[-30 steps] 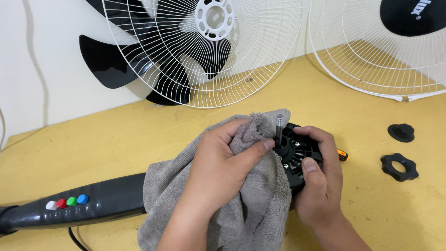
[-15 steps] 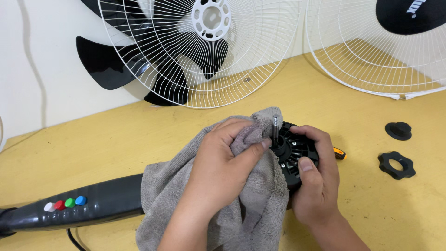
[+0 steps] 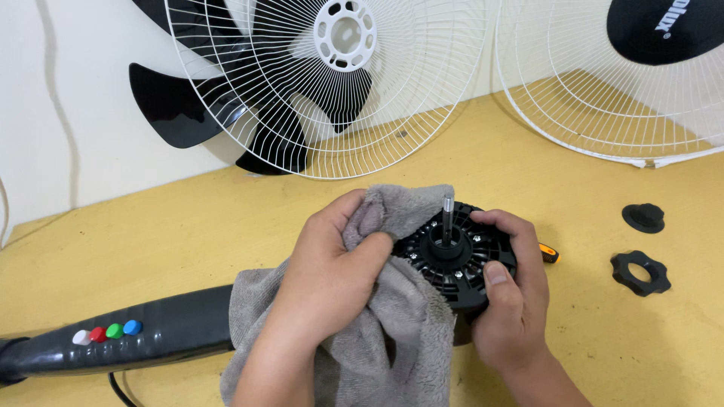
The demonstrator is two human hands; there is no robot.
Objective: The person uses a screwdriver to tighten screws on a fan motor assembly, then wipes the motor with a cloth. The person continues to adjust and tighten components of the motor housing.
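My left hand (image 3: 332, 264) is closed on a grey cloth (image 3: 392, 332) and presses it against the left side of a black fan motor housing (image 3: 460, 260). A metal shaft (image 3: 448, 215) stands up from the housing's middle, bare of the cloth. My right hand (image 3: 513, 294) grips the housing from the right, thumb on its front face. The cloth hangs down over the housing's neck toward me. The dark fan body (image 3: 143, 339) with several coloured buttons runs off to the left.
A white wire fan guard (image 3: 332, 83) leans on the wall with black fan blades (image 3: 188, 113) behind it. A second guard (image 3: 603, 98) lies at the right. Two black plastic nuts (image 3: 641, 271) (image 3: 643, 217) rest on the yellow table (image 3: 151, 241). An orange-tipped tool (image 3: 549, 253) peeks from behind my right hand.
My left hand has slid the cloth off the shaft and down to the housing's left edge. The shaft and more of the housing face now show. My right hand stays put.
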